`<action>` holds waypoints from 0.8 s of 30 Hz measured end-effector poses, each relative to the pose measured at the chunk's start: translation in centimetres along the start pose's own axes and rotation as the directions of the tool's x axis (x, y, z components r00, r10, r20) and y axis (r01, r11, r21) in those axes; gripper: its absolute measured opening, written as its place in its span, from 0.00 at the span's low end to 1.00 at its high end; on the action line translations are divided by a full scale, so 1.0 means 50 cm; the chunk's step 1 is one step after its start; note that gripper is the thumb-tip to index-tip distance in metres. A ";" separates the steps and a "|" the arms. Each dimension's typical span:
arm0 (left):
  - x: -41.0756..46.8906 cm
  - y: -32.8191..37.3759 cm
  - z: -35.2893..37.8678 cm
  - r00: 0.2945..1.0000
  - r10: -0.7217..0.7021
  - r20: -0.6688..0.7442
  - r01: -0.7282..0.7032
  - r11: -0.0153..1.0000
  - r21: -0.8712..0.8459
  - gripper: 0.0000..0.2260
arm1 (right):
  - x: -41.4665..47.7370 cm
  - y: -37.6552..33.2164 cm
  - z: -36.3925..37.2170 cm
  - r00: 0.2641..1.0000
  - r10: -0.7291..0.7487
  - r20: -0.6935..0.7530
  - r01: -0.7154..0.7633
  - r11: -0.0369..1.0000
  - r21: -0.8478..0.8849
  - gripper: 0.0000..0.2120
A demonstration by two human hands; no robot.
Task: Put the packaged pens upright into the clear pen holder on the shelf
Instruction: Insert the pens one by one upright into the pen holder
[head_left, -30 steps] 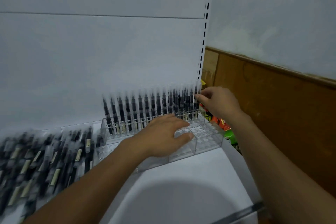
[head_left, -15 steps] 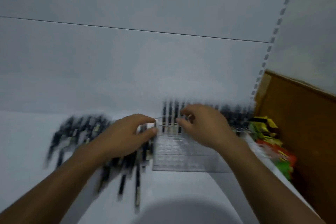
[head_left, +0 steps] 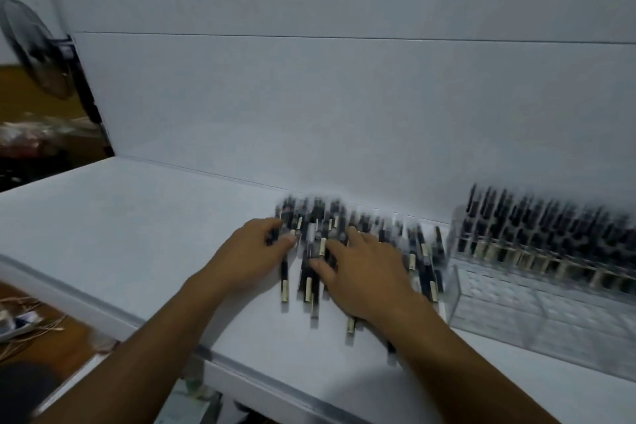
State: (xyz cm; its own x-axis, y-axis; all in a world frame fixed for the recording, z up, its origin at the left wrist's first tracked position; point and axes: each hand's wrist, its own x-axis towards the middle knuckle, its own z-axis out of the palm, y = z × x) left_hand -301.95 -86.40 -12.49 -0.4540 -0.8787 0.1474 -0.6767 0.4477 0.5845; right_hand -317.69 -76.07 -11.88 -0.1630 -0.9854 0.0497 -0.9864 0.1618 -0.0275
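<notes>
Packaged pens [head_left: 307, 274] (blurred) lie beside the pen holder [head_left: 516, 315]; right grip [head_left: 364, 275] spread, left grip [head_left: 251, 253] unclear.

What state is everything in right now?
Loose pens, lying flat in a pile on the shelf.
Holder, back rows filled with upright pens, front cells empty.
Left hand, on the pile's left edge, grip blurred.
Right hand, fingers spread flat on the pile.
</notes>
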 end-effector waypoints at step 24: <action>0.149 0.006 -0.021 0.919 -0.367 0.145 0.393 0.882 -0.260 0.11 | 0.013 0.020 -0.011 0.970 0.128 -0.206 -0.059 0.949 0.311 0.12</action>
State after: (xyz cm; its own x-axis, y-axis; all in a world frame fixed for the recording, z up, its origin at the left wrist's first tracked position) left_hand -304.89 -92.98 -10.38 -0.2526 -0.9478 -0.1946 -0.6250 0.0063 0.7806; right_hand -318.78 -76.52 -11.32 -0.2880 -0.9242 0.2507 -0.9204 0.1948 -0.3390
